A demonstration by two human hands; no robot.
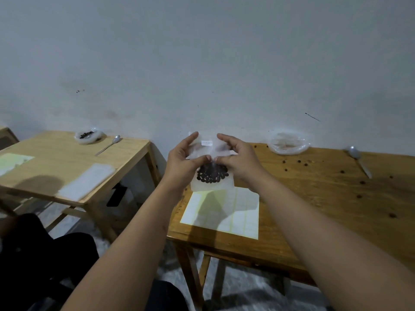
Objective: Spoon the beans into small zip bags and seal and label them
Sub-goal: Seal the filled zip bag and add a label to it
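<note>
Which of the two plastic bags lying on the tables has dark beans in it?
The plastic bag on the lighter left table, beside a spoon: dark beans show inside. The other bag, on the darker table, looks pale.

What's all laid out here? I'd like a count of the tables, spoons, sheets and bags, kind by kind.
Tables: 2
Spoons: 2
Label sheets: 2
Open plastic bags: 2
Small zip bag of beans, pinched by left hand and right hand: 1
Total: 9
The white pile is too blurred to count.
</note>
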